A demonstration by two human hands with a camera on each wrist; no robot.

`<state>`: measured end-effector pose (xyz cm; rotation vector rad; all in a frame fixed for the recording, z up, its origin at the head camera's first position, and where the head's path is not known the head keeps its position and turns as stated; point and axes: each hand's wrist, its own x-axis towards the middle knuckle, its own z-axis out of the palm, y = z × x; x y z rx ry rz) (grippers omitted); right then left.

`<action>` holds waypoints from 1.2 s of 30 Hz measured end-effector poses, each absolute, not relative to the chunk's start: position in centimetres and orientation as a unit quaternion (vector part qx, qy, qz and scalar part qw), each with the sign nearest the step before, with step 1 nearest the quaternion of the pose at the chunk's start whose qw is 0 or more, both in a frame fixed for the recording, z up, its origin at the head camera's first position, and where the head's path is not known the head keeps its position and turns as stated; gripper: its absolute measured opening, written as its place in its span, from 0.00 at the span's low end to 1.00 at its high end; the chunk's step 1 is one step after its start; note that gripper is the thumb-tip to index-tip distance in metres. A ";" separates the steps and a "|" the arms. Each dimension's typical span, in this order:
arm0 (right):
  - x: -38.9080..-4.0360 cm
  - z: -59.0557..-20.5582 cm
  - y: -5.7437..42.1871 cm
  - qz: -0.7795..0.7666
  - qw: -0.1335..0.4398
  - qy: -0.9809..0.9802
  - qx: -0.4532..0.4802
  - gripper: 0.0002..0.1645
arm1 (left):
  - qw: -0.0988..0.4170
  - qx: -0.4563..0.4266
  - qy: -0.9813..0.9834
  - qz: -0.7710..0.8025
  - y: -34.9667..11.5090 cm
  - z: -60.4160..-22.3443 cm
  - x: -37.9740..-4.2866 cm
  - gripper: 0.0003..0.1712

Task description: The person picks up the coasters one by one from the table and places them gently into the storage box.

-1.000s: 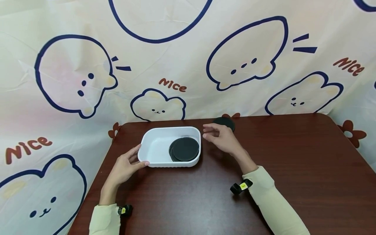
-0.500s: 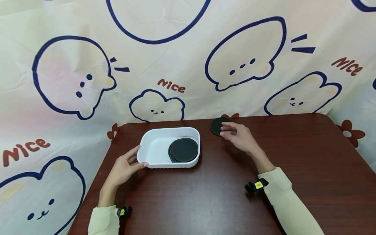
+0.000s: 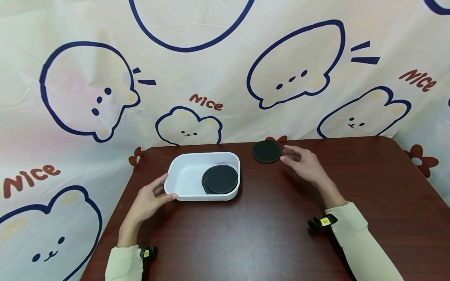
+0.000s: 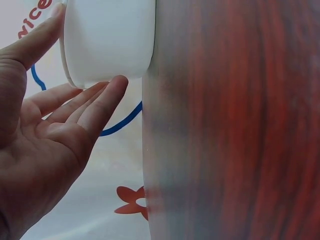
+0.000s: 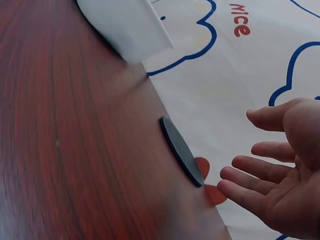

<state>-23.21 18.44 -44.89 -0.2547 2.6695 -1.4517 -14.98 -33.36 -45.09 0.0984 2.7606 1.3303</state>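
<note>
A white plastic box stands on the table, open at the top. My left hand holds its left end, thumb at the front corner and fingers against the end wall. In the left wrist view, thumb and fingertips touch the white wall. Inside, at the right end, lie overlapping dark round coasters. Another dark round coaster lies flat near the table's back edge; the right wrist view shows this thin coaster edge-on. My right hand hovers just right of it, fingers loosely bent and holding nothing.
The brown wooden table ends at a patterned cloth backdrop hanging behind it and along both sides. A small black device is worn at the left wrist, a similar black device at the right.
My right hand has moved rightward, from beside the box past the lone coaster, which now shows whole. That coaster looks slightly shifted. The left hand and box stay put.
</note>
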 end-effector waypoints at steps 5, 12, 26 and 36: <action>-23.2 -45.1 19.6 -0.456 0.069 0.884 -0.081 0.44 | 0.037 0.032 0.899 0.435 -33.3 -45.1 -15.0 0.55; -23.6 -45.8 20.6 -0.433 0.109 0.889 -0.102 0.53 | 0.037 0.029 0.899 0.435 -33.1 -45.4 -15.1 0.55; -27.8 -47.3 21.0 -0.392 0.115 0.896 -0.175 0.54 | 0.034 0.022 0.899 0.436 -33.2 -45.2 -15.1 0.55; -30.4 -47.6 20.6 -0.392 0.120 0.890 -0.201 0.55 | 0.041 0.012 0.901 0.431 -33.3 -45.1 -15.0 0.55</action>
